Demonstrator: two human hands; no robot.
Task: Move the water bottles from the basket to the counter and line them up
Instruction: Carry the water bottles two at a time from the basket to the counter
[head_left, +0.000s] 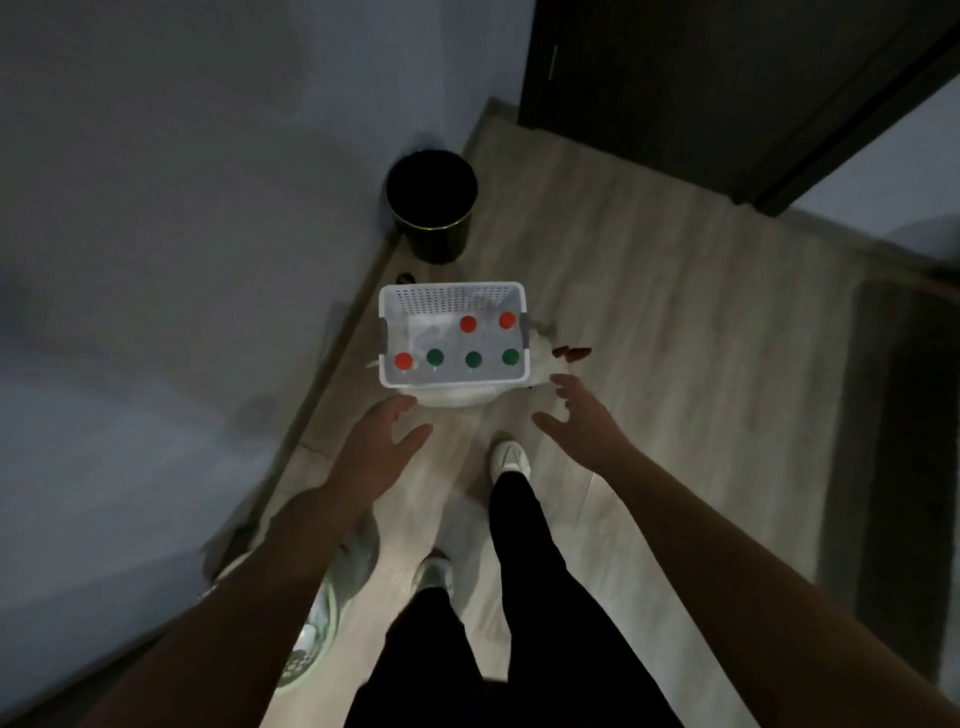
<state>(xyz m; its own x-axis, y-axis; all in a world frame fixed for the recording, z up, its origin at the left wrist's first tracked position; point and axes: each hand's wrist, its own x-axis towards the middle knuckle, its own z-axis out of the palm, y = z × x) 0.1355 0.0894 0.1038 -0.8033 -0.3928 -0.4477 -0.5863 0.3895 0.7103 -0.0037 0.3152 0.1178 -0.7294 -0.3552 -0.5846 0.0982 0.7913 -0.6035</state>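
A white perforated basket stands on the wooden floor by the wall. Inside it stand several clear water bottles seen from above: three with red caps and three with green caps. My left hand hangs open just short of the basket's near left corner. Open too, my right hand hovers to the right of the near right corner. Neither hand touches the basket or a bottle.
A black waste bin stands beyond the basket against the grey wall. A white bag or cloth lies under the basket's right side. A dark door is at the far right. My legs and white shoes are below.
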